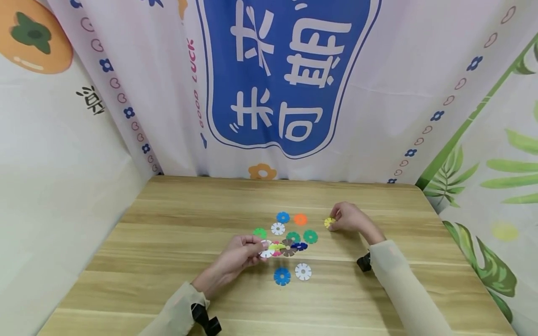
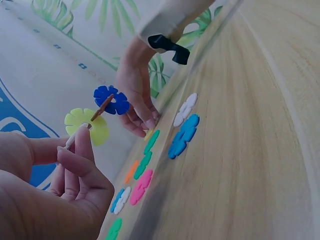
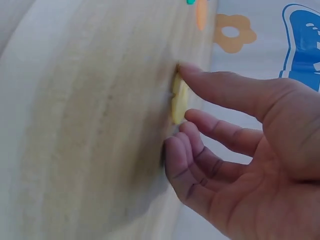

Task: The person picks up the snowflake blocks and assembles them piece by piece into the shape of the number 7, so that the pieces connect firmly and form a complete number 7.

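My left hand (image 1: 235,259) pinches a white notched snowflake disc (image 1: 266,254) between thumb and fingers, raised above the table. Joined on from it in a chain are a lime-yellow disc (image 2: 75,120), a brown disc (image 1: 288,250) seen nearly edge-on in the left wrist view, and a dark blue disc (image 2: 119,106) at the far end. Off to the right, my right hand (image 1: 350,217) holds a yellow snowflake disc (image 3: 178,102) low at the tabletop, thumb at one edge and index finger at the opposite one. Its other fingers are curled near the wood.
Loose discs lie mid-table: blue (image 1: 283,217), orange (image 1: 300,219), white (image 1: 278,228), light green (image 1: 259,232), two green, one being (image 1: 310,236), and pink (image 2: 141,187). Nearer me are another blue (image 1: 282,276) and white disc (image 1: 303,271). Printed curtains border the wooden table (image 1: 168,224).
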Demonstrator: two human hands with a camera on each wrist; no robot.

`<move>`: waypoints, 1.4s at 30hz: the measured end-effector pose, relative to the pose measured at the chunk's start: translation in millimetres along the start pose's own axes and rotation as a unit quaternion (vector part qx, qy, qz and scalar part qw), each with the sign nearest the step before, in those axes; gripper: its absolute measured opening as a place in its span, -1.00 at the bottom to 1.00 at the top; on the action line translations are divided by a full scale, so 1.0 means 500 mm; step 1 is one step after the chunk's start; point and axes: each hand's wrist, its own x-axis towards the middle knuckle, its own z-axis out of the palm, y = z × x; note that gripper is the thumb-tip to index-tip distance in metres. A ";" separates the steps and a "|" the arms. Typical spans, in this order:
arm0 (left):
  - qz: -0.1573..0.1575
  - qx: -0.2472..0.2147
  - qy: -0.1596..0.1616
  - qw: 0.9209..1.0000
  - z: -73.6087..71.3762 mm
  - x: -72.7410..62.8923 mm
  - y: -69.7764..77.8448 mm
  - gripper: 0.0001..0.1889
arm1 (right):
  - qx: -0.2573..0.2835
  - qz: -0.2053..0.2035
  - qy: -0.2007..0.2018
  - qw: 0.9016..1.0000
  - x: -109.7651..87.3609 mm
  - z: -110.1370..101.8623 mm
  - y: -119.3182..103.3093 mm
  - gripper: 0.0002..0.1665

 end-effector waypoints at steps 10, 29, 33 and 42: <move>-0.005 -0.003 -0.004 1.000 -0.003 0.006 -0.006 -0.86 | 0.016 0.007 0.006 1.000 0.000 0.005 -0.003 -0.65; -0.014 -0.022 -0.003 1.000 -0.004 0.006 -0.007 -0.85 | 0.219 0.017 -0.024 0.975 -0.045 0.019 -0.003 -0.70; -0.014 -0.023 -0.003 1.000 -0.006 0.006 -0.007 -0.84 | 0.276 0.012 -0.027 0.961 -0.074 0.031 -0.011 -0.66; -0.017 -0.015 0.002 1.000 -0.006 0.011 0.004 -0.83 | 0.402 0.010 -0.030 0.915 -0.123 0.053 -0.024 -0.54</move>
